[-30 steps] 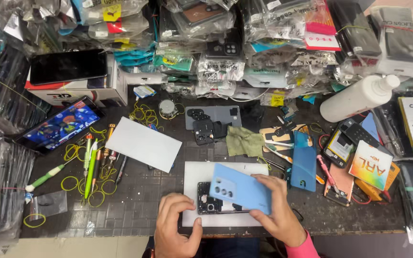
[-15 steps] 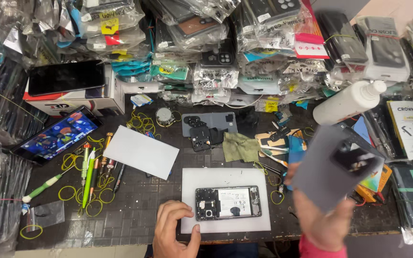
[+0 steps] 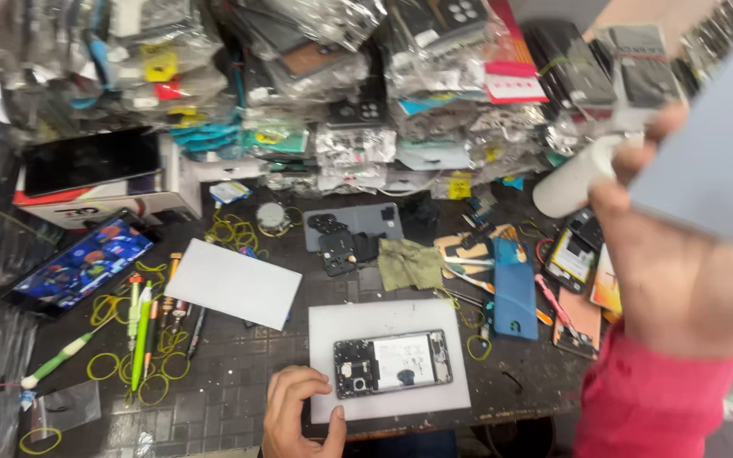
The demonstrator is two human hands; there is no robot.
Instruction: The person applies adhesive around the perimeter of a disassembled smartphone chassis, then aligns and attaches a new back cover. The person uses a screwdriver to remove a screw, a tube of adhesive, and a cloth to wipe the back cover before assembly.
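Grey-blue phone back cover (image 3: 710,127) is gripped by the right hand (image 3: 680,271), raised at far right. Opened phone (image 3: 393,363) lies on a white mat (image 3: 332,326), near centre; the left hand (image 3: 299,413), fingers loosely curled, rests at the mat's near-left corner.

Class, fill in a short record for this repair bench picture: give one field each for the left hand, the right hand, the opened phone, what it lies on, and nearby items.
Left hand: left hand rests at the corner of the white sheet, fingertips beside the phone.
Right hand: right hand, raised close to the camera, grips a pale blue back cover.
Opened phone: opened phone lies flat, its insides showing.
Surface: dark workbench.
Nearby: blue phone case, green cloth, white bottle, yellow rubber bands.
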